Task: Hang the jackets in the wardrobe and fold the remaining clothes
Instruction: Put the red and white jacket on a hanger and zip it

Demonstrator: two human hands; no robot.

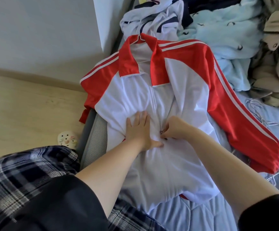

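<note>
A red and white track jacket (190, 90) lies front up on the bed, with a white hanger (139, 38) inside its collar. My left hand (141, 130) presses flat on the white front just left of the zip, fingers straight. My right hand (172, 129) pinches the small metal zip pull (161, 132) at the jacket's middle. The zip is shut below the pull and open above it up to the red collar. One red sleeve stretches out to the right; the other hangs over the bed's left edge.
More clothes are piled at the far end of the bed: a white hooded top (153, 19), a light blue fleece (225, 35) and a beige coat (275, 64). Wire hangers (258, 112) lie on the blue bedsheet (177, 214). A wooden floor (27, 105) and a slipper (67, 138) are at left.
</note>
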